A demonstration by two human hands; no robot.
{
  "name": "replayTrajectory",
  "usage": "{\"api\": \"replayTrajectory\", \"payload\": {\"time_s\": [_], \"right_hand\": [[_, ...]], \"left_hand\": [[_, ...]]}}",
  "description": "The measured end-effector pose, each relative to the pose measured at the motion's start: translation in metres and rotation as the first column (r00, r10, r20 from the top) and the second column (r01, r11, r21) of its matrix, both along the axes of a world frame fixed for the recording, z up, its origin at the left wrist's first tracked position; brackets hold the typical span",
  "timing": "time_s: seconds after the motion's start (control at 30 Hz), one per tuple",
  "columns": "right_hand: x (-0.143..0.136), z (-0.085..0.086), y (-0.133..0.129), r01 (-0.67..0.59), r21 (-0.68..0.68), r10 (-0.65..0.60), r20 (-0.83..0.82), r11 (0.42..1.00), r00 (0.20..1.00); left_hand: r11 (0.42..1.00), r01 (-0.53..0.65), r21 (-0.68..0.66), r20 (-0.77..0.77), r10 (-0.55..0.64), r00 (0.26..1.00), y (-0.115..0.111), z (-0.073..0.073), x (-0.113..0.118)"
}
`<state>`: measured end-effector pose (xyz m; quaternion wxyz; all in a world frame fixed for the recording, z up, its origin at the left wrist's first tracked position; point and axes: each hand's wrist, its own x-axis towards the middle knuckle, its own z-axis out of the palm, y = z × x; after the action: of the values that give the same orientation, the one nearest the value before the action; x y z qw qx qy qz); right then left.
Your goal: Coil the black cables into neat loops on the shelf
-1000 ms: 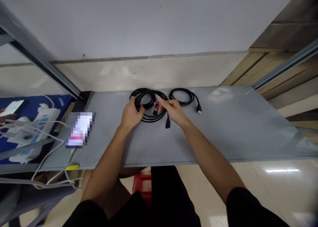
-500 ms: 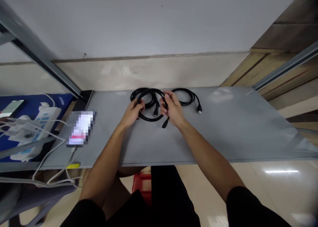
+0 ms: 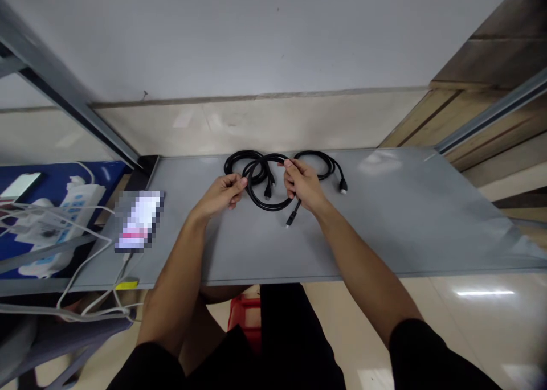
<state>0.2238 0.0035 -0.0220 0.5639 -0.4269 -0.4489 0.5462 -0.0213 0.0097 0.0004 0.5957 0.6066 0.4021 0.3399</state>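
A black cable (image 3: 270, 209) with a plug at its end is wound into a loop and held up over the grey table (image 3: 384, 225). My left hand (image 3: 225, 193) pinches the loop's left side between thumb and fingers. On the opposite side, my right hand (image 3: 304, 186) is closed round the strands, and the plug (image 3: 291, 217) hangs below its fingers. Behind the loop lies another coiled black cable (image 3: 233, 161), partly covered, its plug (image 3: 268, 192) showing through the loop. A third coiled cable (image 3: 327, 176) rests to the right, partly hidden behind my right hand.
At the left of the table lies a phone (image 3: 140, 222) with a blurred screen and a white charging cord. Beyond it, a white power strip (image 3: 81, 219) sits on a blue surface with another phone (image 3: 21, 186). A wall (image 3: 265, 122) borders the table's back edge.
The loop has shifted slightly right and toward me, with its plug hanging lower. My left hand has slid to the loop's outer left edge, and my right hand has moved a little right.
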Motion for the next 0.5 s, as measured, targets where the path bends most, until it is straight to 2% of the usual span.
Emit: {"api": "replayTrajectory", "payload": {"time_s": [0.17,0.33,0.4,0.5], "right_hand": [[0.002,-0.002,0.002,0.047,-0.006,-0.046,0.128,0.999,0.991],[-0.007,-0.002,-0.009,0.070,0.000,-0.066,0.318,0.998,0.946],[-0.014,-0.003,-0.013,0.054,0.030,-0.060,0.314,0.998,0.948],[-0.023,-0.005,-0.015,-0.034,0.037,0.027,0.173,0.999,0.985]], "left_hand": [[0.995,0.001,0.101,-0.187,0.019,0.982,-0.002,-0.005,0.006],[0.978,-0.094,0.187,-0.074,0.110,0.991,-0.005,-0.011,0.020],[0.957,-0.123,0.263,-0.078,0.149,0.986,-0.006,-0.015,0.026],[0.898,-0.202,0.391,-0.074,0.249,0.966,-0.006,-0.019,0.032]]}}
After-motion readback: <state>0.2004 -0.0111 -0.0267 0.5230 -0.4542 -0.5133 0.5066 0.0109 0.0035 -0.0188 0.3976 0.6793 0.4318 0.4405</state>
